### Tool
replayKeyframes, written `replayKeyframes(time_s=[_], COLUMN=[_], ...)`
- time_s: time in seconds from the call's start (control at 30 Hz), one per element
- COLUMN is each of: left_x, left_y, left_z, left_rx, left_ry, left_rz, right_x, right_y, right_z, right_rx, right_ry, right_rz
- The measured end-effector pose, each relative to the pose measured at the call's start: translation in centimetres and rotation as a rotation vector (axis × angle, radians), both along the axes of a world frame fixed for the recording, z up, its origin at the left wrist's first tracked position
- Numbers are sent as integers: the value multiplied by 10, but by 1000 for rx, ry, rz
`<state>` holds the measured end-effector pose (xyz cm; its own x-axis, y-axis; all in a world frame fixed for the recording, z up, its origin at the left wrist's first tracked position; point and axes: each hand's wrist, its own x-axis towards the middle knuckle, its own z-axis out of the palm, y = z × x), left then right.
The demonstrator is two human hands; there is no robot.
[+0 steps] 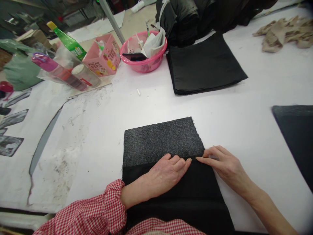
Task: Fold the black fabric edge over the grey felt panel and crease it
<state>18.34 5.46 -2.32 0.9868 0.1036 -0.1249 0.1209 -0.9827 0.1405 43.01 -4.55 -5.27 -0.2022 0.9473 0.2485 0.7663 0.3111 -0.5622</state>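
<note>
A dark grey textured fabric piece point(162, 138) lies on the white table point(97, 130) in front of me, with a smooth black cloth point(195, 195) laid over its near part. My left hand point(168, 173) rests flat on the black cloth, fingers stretched toward its upper edge. My right hand point(220, 164) lies at the right end of that edge, fingers extended and pressing on the fabric. The fingertips of both hands nearly meet. Neither hand holds anything. My left arm wears a red checked sleeve point(102, 212).
A stack of black fabric pieces point(202, 65) lies further back, a pink basin point(144, 52) with a phone and oddments beside it. Bottles point(68, 42) and a pink box point(104, 55) stand at left. Beige scraps point(283, 32) lie far right; another dark piece point(295, 137) at the right edge.
</note>
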Motion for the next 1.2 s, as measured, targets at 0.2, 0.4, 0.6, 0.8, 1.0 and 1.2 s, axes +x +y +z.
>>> replayKeyframes(time_s=[0.2,0.4,0.6,0.8,1.0,1.2], left_x=[4,10,16,17,17,20], left_y=[0,0,1,-2,-2,-3], left_z=[-1,2,0,1,1,2], left_rx=[-11,-7,9,0,-12,-26], left_ry=[-2,3,-8,-7,2,-5], left_rz=[3,-6,-10,-1,9,21], right_x=[2,5,8,7,8,9], right_y=[-2,1,1,0,-2,-2], right_z=[0,-1,0,3,3,5], right_rx=[-17,-15,-45,-29,-11,-7], right_ry=[-37,-38,-54,6,6,23], right_rz=[23,50,88,28,-6,20])
